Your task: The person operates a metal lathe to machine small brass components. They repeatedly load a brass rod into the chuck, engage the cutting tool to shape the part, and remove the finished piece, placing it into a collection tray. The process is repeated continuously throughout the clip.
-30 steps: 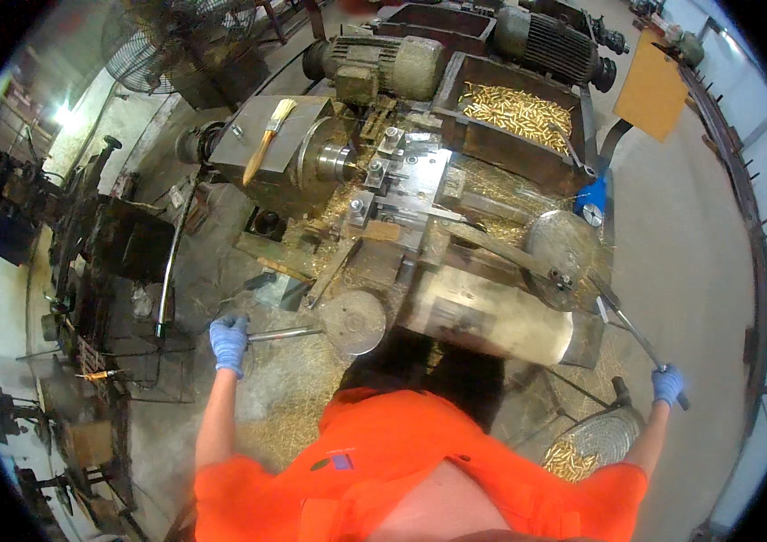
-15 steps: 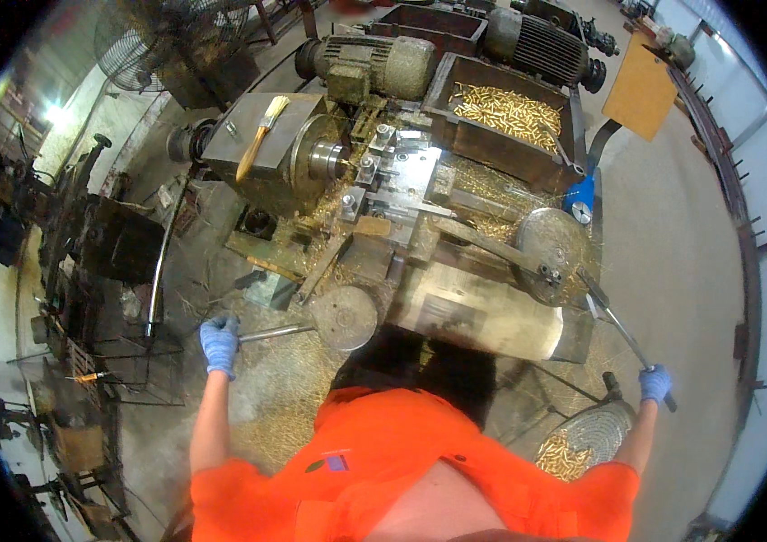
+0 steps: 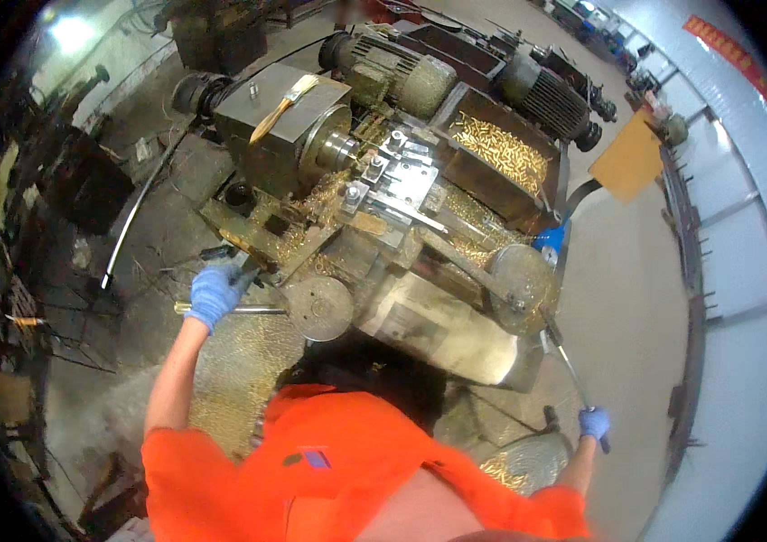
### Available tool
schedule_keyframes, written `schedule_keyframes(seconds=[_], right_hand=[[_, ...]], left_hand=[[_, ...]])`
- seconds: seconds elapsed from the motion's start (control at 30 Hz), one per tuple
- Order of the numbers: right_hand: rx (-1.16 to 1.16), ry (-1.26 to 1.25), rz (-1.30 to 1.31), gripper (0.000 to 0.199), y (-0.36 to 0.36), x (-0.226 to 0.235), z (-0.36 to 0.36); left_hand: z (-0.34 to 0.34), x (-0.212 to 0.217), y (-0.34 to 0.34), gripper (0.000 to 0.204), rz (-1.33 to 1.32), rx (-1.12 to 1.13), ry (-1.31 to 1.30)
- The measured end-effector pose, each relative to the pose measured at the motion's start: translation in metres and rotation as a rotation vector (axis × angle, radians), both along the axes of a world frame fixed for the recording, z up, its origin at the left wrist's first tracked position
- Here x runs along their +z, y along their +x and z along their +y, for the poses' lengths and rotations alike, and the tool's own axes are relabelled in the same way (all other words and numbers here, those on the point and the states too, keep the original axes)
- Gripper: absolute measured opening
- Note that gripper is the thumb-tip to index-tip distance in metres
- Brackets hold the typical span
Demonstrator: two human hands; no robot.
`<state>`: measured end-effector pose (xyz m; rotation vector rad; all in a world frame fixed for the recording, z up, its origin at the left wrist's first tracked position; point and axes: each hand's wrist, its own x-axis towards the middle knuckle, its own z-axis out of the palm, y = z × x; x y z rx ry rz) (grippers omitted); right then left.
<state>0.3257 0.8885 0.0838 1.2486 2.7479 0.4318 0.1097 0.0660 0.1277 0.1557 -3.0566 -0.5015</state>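
Just below my left hand (image 3: 215,294), as the head view shows it, the left lever (image 3: 252,309) lies nearly crosswise to me, its long axis running rightward to the left disc (image 3: 318,308) and its butt end poking out on the outer side of my wrist. That crossing is what I judge matters most: the hand sits over the lever's outer stretch, yet its fingers point forward and inward, past the rod, instead of plainly wrapping it. They look partly curled; I cannot tell whether they have hold of anything. Well to the other side and closer to my body, my right hand (image 3: 594,423) is closed around the end of the right lever (image 3: 571,372), whose long axis slants forward and leftward from my fist up to the right disc (image 3: 521,287). So each lever has its own hand nearest, the left one crosswise, the right one pointing away. Inward of my right hand and a little nearer me is a basket (image 3: 551,452) with brass pieces (image 3: 503,471); forward of my left hand, well apart, lies a brush (image 3: 277,117).
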Motion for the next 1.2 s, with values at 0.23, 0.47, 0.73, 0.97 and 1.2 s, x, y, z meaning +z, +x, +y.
schedule_keyframes(seconds=[0.23, 0.47, 0.73, 0.97, 1.2], right_hand=[[-0.047, -0.043, -0.055, 0.026, 0.003, 0.008, -0.005], [-0.07, -0.078, -0.093, 0.024, 0.001, 0.01, -0.018], [-0.103, -0.086, -0.031, 0.025, 0.016, -0.001, -0.01], [-0.106, -0.08, -0.03, 0.026, 0.018, 0.005, -0.028], [-0.117, -0.035, -0.089, 0.029, 0.029, -0.007, -0.021]], left_hand=[[-0.002, -0.002, -0.001, 0.025, -0.01, 0.025, 0.037], [-0.006, -0.003, 0.0, 0.025, -0.008, 0.023, 0.067], [-0.007, -0.005, -0.001, 0.026, 0.019, 0.012, 0.076], [-0.008, -0.006, -0.001, 0.024, 0.025, 0.022, 0.063], [-0.007, -0.003, -0.001, 0.024, 0.029, 0.012, 0.079]])
